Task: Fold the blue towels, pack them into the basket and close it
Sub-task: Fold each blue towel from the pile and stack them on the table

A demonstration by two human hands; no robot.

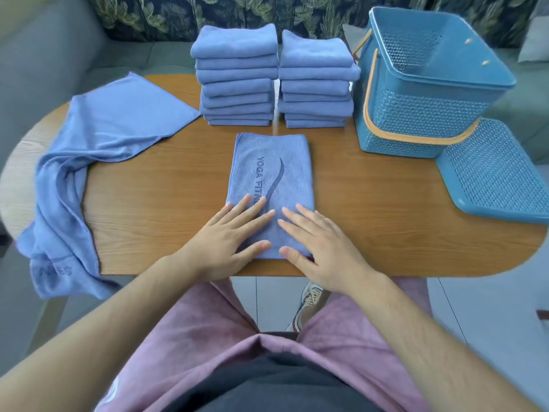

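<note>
A folded blue towel (269, 173) printed "YOGA FITNESS" lies at the middle of the wooden table (166, 197), near the front edge. My left hand (228, 236) and my right hand (315, 242) rest flat on its near end, fingers straight and spread. Two stacks of folded blue towels stand behind it, the left stack (236, 78) and the right stack (316, 81). An unfolded blue towel (98, 150) sprawls over the table's left side and hangs off the edge. The blue basket (427, 93) with orange handles stands open and empty at the right, its lid (493, 173) lying in front of it.
A grey sofa with leaf-patterned cushions (208, 13) runs behind the table. My pink shorts and one shoe (309, 301) show below the table's front edge, above a tiled floor.
</note>
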